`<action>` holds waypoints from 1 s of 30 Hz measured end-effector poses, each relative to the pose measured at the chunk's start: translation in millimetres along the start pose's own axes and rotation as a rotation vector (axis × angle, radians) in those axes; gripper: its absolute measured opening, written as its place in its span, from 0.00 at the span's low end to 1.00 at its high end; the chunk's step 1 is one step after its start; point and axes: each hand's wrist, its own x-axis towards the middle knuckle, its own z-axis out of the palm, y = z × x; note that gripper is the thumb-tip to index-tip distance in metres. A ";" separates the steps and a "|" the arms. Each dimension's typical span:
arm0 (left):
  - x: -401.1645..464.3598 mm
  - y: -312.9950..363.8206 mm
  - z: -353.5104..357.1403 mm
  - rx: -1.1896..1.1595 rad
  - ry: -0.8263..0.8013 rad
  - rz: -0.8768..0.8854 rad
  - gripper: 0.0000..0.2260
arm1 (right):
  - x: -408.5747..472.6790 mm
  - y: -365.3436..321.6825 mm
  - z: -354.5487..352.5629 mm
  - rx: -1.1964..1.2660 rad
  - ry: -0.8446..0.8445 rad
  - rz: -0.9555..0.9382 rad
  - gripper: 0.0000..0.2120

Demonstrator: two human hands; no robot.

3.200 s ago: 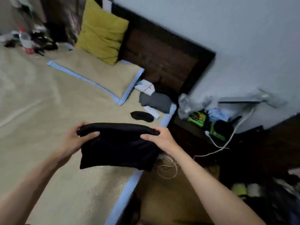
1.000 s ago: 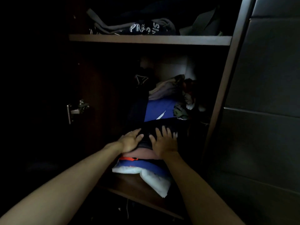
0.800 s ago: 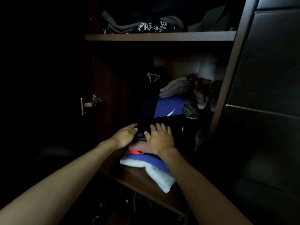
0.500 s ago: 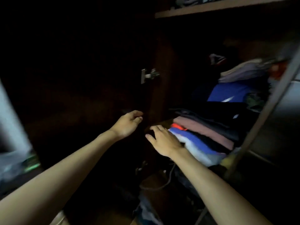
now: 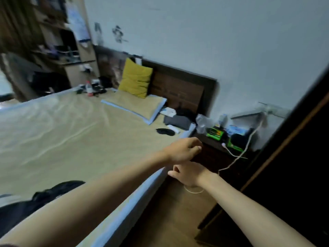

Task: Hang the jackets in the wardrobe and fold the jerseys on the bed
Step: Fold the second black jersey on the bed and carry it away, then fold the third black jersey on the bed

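A bedroom seen from above the person's outstretched bare arms. The left hand (image 5: 183, 150) hangs over the near right edge of the bed (image 5: 74, 139), fingers loosely curled and holding nothing. The right hand (image 5: 189, 173) sits just below and beside it, over the floor gap next to the bed, fingers relaxed and empty.

At the near left corner of the bed lies a heap of dark clothing (image 5: 35, 204), partly hidden behind the left forearm; whether it is jackets or jerseys cannot be told. At the far end a yellow cushion (image 5: 136, 80) leans upright against the dark wooden headboard (image 5: 179, 90), with a flat pillow (image 5: 135, 106) edged in blue lying in front of it. Right of the pillow rest a folded grey cloth (image 5: 177, 121) and a black eye mask (image 5: 165, 131).

The bedside cabinet (image 5: 213, 154), right of the bed, carries green boxes (image 5: 215, 133) and a white cable (image 5: 236, 157). The dark edge of the wardrobe (image 5: 293, 157) fills the right side; its inside is out of view.
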 end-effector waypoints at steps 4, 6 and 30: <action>-102.9 -132.9 -86.2 0.057 0.176 -0.267 0.14 | 77.8 -124.0 3.5 -0.049 -0.086 -0.145 0.25; -163.6 -200.4 -122.1 0.069 0.249 -0.412 0.14 | 112.6 -185.1 12.7 -0.093 -0.104 -0.225 0.24; -481.2 -548.7 23.9 -0.317 0.811 -1.703 0.16 | 336.7 -431.2 280.0 -0.085 -0.657 -0.535 0.26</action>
